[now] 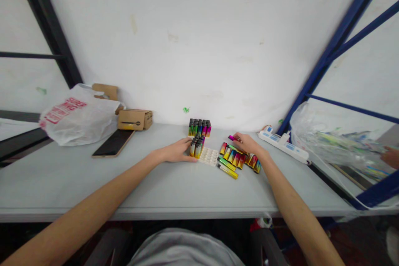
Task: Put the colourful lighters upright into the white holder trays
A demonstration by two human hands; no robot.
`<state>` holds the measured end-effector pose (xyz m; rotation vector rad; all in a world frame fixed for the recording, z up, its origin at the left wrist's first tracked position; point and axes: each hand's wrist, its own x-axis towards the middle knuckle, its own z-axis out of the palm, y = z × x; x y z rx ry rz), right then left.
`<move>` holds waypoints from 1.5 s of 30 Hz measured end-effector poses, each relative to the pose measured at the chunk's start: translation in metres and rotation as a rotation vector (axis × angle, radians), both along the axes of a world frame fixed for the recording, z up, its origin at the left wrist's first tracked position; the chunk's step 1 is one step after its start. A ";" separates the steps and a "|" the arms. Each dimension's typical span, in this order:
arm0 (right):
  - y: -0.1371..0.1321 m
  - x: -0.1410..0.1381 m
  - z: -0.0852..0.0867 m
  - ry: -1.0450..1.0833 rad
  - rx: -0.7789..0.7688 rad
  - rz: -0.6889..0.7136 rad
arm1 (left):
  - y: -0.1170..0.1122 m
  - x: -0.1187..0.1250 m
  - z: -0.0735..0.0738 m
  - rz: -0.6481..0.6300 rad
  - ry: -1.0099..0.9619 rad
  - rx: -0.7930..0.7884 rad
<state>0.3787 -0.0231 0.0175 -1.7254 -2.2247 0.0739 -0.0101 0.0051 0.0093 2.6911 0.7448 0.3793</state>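
My left hand (177, 151) rests on the table beside a white plastic tray (209, 156), its fingers curled against the few upright lighters (197, 146) standing in the tray's left end. My right hand (247, 144) is pinched on a magenta lighter (232, 137), held just above a loose pile of colourful lighters (237, 159) lying flat on the table. A full block of upright lighters (199, 127) stands behind the tray, near the wall.
At the back left lie a white plastic bag (77, 119), a small cardboard box (134, 119) and a dark phone (113, 143). A white power strip (283, 144) lies right. Another person's hand (390, 157) touches a clear bag (336, 141) beyond the blue frame (330, 52).
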 end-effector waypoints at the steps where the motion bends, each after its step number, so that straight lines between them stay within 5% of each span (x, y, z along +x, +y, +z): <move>1: -0.001 -0.002 0.000 0.024 0.025 -0.029 | 0.000 0.000 0.000 0.006 0.003 -0.006; 12: -0.004 -0.065 0.018 0.443 0.158 0.110 | 0.004 0.000 -0.005 -0.038 -0.042 -0.003; 20: -0.009 -0.119 0.010 0.488 0.290 -0.101 | 0.004 0.001 -0.007 -0.051 -0.061 -0.003; 30: -0.033 -0.131 0.002 0.621 0.376 -0.056 | 0.003 0.002 -0.004 -0.024 -0.021 0.001; 45: -0.030 -0.132 -0.003 0.341 0.306 0.168 | 0.003 0.002 -0.004 -0.037 -0.050 -0.001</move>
